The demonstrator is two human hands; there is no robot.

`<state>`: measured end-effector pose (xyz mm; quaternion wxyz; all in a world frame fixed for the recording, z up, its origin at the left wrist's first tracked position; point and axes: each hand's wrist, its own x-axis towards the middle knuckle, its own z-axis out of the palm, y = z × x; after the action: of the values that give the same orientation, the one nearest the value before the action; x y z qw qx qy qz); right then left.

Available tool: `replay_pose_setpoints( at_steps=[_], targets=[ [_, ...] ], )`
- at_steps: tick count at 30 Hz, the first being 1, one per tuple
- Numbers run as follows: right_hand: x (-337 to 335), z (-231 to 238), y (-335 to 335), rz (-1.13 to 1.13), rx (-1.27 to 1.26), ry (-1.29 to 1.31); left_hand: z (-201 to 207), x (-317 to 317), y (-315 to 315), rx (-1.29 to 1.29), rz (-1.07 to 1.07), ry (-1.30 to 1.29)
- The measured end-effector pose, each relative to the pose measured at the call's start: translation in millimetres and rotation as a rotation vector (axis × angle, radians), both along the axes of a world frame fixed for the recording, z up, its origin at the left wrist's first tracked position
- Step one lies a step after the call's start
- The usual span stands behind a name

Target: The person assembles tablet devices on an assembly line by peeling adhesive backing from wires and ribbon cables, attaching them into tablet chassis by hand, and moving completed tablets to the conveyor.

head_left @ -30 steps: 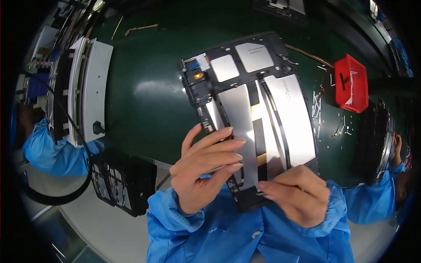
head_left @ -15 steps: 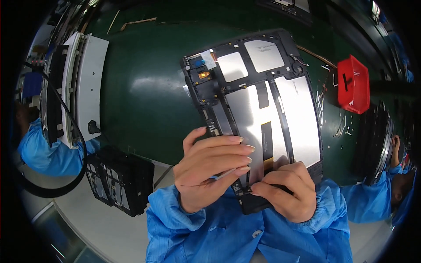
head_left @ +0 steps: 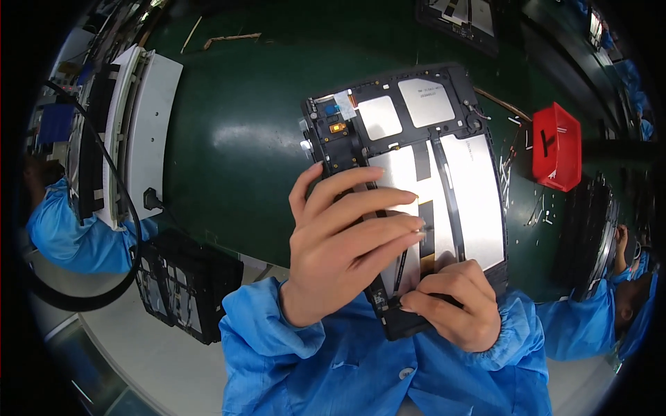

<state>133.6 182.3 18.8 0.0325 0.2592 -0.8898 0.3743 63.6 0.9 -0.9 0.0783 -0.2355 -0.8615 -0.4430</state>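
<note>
An opened tablet (head_left: 475,201) with a black frame and silver metal plates is tilted in front of my chest. Across its left side lies my left hand (head_left: 340,236), fingers long and fanned out. Its thumb and index tips come together over the dark middle strip; what they pinch, if anything, is too small to name. My right hand (head_left: 458,305) grips the tablet's lower end with curled fingers, its thumb pressed beside a small circuit board (head_left: 380,298). The palm covers the lower right edge. Near the upper left corner sits a yellow-orange part (head_left: 338,128).
A red bin (head_left: 557,156) stands at right on the green table (head_left: 229,180), with white scraps nearby. White panels (head_left: 149,132) stand upright at left, beside a black cable (head_left: 104,159). Black tablet frames (head_left: 187,284) are stacked lower left, others (head_left: 593,236) at right. Blue-sleeved people sit both sides.
My left hand has slid up and right across the tablet; the thin pale strip seen at its fingers no longer shows. My right hand keeps its grip. The view has shifted slightly.
</note>
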Motion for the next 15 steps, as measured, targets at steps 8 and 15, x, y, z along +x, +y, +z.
replay_pose_setpoints(
  at_steps=[8,15],
  targets=[
    [3.1,-1.4,-1.3,-0.027,-0.012,-0.006,-1.6,0.2,2.3,-0.055,0.034,-0.044],
    [2.7,-2.9,-0.5,-0.028,-0.014,0.015,2.2,-0.8,2.9,-0.059,0.037,-0.06]
  ],
)
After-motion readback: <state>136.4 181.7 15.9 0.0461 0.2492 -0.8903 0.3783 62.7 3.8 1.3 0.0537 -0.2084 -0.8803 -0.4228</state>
